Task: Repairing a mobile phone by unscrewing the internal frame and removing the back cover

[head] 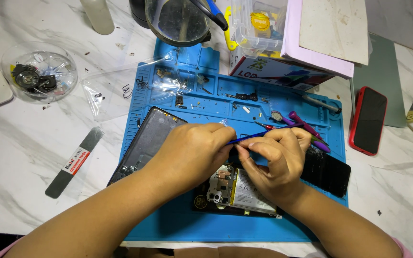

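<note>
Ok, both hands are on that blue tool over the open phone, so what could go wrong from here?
1. The blue pry tool, pinched by the left hand and right hand, sits just above the exposed battery and circuit board; a slip could gouge either.
2. Loose screws and small parts lie scattered on the blue mat; a forearm sweep could scatter them.
3. The detached back cover overhangs the mat's edge and might get knocked.

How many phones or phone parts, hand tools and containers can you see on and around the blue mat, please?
Phones and phone parts: 3 – opened phone, black back cover, red-cased phone
Hand tools: 3 – blue pry tool held by both hands, flat metal opening tool, purple-handled tool
Containers: 2 – clear round dish, clear plastic box
Total: 8
</note>
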